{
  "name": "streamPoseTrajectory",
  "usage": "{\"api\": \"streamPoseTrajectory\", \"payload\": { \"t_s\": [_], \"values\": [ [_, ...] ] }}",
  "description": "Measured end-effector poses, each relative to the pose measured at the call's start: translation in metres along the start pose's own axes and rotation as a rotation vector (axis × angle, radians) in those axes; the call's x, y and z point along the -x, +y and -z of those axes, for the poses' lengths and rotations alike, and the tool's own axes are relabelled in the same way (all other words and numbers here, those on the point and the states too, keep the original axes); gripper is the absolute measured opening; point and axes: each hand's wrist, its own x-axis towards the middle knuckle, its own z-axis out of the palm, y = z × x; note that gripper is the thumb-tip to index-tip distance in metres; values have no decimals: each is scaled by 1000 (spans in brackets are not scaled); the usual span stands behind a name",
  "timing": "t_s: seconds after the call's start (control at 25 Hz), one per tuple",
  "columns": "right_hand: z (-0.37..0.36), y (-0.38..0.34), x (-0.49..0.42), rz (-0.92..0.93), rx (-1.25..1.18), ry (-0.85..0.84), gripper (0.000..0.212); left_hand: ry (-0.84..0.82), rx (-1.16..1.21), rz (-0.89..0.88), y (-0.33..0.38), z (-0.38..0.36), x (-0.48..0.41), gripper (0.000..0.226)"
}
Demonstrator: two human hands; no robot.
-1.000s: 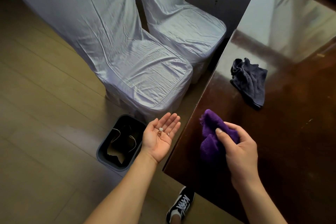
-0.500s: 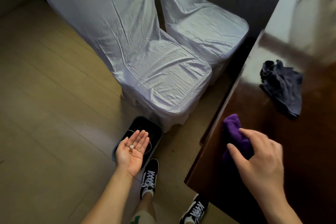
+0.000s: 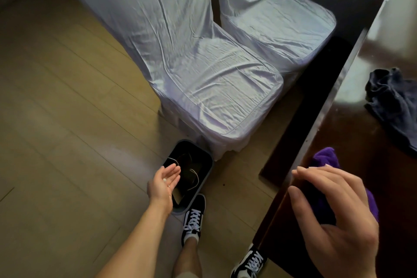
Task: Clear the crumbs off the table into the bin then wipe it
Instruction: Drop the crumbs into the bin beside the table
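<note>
Right hand: the right hand is nearest the camera, fingers spread and loose, clasping nothing; it hangs over the corner of the table.
Purple cloth: a bunched purple cloth lies on the table right under and just past the right hand's fingers; whether they touch it I cannot tell.
Shoes: two black shoes with white laces stand on the wood floor, one just below the left hand and against the bin, the other by the table's near edge.
Left hand: the left hand is cupped, palm tilted inward, unclenched, over the left rim of the bin.
Crumbs: a few pale crumbs sit in that palm.
Bin: the dark bin stands on the floor directly under the left fingertips.
Dark cloth: a crumpled dark cloth lies on the table well beyond the right hand.
Chairs: two chairs in pale covers, one just past the bin, one behind it.
</note>
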Motion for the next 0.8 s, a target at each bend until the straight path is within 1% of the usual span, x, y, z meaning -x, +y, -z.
{"api": "streamPoseTrajectory", "payload": {
  "t_s": [0.08, 0.16, 0.28, 0.36, 0.48, 0.56, 0.6, 0.72, 0.8],
  "values": [
    [-1, 2, -1, -5, -52, -3, 27, 20, -217, -89, -5, -6, -3, 38],
    [1, 5, 0, -27, -95, 3, 28, 44, -323, -132, -5, -13, -4, 36],
    [5, 11, 4, -72, -146, 38, 29, 69, -478, -169, -3, -16, -10, 42],
    [7, 14, 6, -97, -173, 58, 32, 65, -543, -200, -3, -17, -14, 43],
    [9, 15, 8, -108, -200, 78, 33, 59, -635, -301, -3, -18, -17, 38],
    [9, 13, 8, -100, -201, 69, 32, 75, -669, -324, -4, -18, -20, 36],
    [10, 11, 8, -97, -202, 64, 31, 66, -663, -319, -5, -18, -21, 40],
    [8, 8, 5, -81, -225, 63, 29, 29, -605, -282, -5, -20, -22, 72],
    [8, 7, 5, -64, -234, 56, 29, 29, -563, -272, 0, -23, -20, 83]
  ]
}}
